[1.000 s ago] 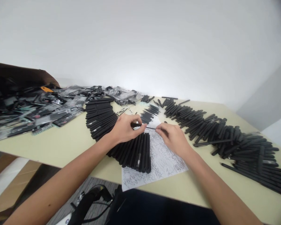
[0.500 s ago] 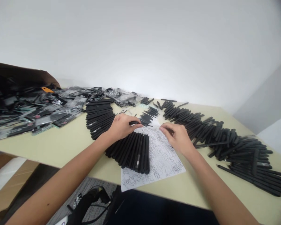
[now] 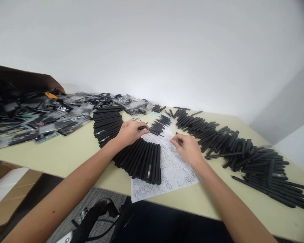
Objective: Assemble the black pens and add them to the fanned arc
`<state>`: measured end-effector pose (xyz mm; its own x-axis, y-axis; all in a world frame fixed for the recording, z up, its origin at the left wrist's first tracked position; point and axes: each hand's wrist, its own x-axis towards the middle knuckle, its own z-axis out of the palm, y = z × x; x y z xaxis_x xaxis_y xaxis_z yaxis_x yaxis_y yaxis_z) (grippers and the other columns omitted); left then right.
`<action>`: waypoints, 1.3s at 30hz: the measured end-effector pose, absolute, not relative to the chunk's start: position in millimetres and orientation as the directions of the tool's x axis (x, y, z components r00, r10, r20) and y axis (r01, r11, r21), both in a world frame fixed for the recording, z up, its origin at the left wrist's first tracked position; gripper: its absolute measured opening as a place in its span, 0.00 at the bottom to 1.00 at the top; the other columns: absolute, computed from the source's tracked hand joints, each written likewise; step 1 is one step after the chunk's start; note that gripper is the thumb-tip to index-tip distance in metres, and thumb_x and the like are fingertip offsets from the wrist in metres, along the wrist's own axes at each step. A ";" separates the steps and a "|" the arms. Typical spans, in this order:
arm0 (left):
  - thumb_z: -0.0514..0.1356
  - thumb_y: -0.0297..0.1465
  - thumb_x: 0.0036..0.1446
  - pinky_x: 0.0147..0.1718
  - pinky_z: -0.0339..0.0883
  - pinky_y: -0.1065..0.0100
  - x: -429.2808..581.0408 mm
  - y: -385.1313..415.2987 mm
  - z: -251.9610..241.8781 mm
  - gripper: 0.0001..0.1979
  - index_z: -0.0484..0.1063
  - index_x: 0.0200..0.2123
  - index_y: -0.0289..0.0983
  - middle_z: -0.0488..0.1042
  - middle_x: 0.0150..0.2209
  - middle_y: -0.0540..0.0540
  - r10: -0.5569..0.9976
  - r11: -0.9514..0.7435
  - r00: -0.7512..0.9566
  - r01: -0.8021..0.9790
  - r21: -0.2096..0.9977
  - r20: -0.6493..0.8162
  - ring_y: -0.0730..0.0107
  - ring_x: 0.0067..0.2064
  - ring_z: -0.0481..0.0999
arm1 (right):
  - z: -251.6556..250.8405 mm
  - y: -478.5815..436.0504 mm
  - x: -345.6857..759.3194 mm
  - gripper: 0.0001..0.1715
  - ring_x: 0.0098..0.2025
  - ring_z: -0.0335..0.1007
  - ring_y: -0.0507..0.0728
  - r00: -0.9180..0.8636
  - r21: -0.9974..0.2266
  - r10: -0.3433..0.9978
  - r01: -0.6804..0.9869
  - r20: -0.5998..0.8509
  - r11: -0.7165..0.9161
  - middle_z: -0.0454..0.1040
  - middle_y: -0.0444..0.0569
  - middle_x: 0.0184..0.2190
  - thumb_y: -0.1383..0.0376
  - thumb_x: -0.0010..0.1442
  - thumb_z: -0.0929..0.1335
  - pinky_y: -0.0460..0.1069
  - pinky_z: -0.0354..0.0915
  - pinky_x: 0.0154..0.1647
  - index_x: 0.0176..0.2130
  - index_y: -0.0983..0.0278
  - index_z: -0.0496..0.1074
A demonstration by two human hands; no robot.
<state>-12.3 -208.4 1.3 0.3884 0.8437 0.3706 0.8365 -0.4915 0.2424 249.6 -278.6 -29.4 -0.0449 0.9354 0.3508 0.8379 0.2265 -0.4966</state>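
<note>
My left hand (image 3: 131, 132) is closed around a black pen (image 3: 142, 128), of which only a short stretch shows between thumb and fingers. Below and beside that hand, black pens (image 3: 142, 158) lie side by side in a curved row. My right hand (image 3: 186, 145) is pinched above the paper, with a dark pen part (image 3: 179, 141) partly showing in its grip; most of it is hidden by the fingers. Between and beyond the hands is a stack of thin dark refills (image 3: 158, 127). Under them lies a sheet of paper (image 3: 167, 177) covered with scribbles.
A long heap of black pens (image 3: 243, 152) stretches along the right of the pale table (image 3: 66, 158). Clear plastic packets (image 3: 66, 118) are piled at left by an open cardboard box (image 3: 27, 76). A white wall (image 3: 167, 50) stands behind. Another carton (image 3: 12, 199) sits below the table edge.
My hands have drawn slightly apart, the left one shifting a little left and up. The pen in my left hand is tilted somewhat differently. The rows and heaps look the same.
</note>
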 end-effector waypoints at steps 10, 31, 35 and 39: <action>0.63 0.42 0.61 0.52 0.65 0.60 -11.0 -206.2 0.4 0.15 0.76 0.49 0.45 0.80 0.40 0.46 0.913 -0.366 0.307 0.907 0.208 0.268 0.55 0.49 0.77 | -37.7 -264.1 233.0 0.06 0.37 0.74 0.57 -0.047 -0.426 0.952 0.887 0.302 0.179 0.82 0.45 0.33 0.63 0.62 0.71 0.49 0.58 0.35 0.36 0.57 0.81; 0.56 0.44 0.64 0.60 0.64 0.52 -12.8 -188.8 -9.5 0.20 0.77 0.54 0.45 0.77 0.55 0.42 0.932 -0.361 0.354 0.927 0.102 0.082 0.50 0.60 0.72 | -38.1 -261.4 230.9 0.09 0.38 0.75 0.58 -0.036 -0.329 0.955 0.935 0.295 0.136 0.82 0.49 0.35 0.60 0.65 0.70 0.49 0.58 0.35 0.39 0.59 0.81; 0.56 0.43 0.64 0.59 0.64 0.52 -12.8 -188.8 -7.4 0.19 0.77 0.53 0.46 0.77 0.55 0.43 0.929 -0.366 0.358 0.924 0.109 0.091 0.50 0.59 0.73 | -39.1 -261.5 232.6 0.10 0.40 0.75 0.58 -0.049 -0.332 0.950 0.930 0.309 0.156 0.82 0.49 0.37 0.61 0.66 0.68 0.50 0.59 0.37 0.39 0.59 0.81; 0.56 0.42 0.64 0.59 0.64 0.52 -12.0 -189.5 -7.2 0.17 0.78 0.52 0.46 0.77 0.55 0.44 0.925 -0.379 0.371 0.919 0.107 0.087 0.51 0.59 0.73 | -41.5 -260.4 234.1 0.11 0.41 0.75 0.59 -0.040 -0.331 0.948 0.932 0.315 0.150 0.82 0.49 0.39 0.62 0.67 0.67 0.50 0.60 0.39 0.46 0.58 0.79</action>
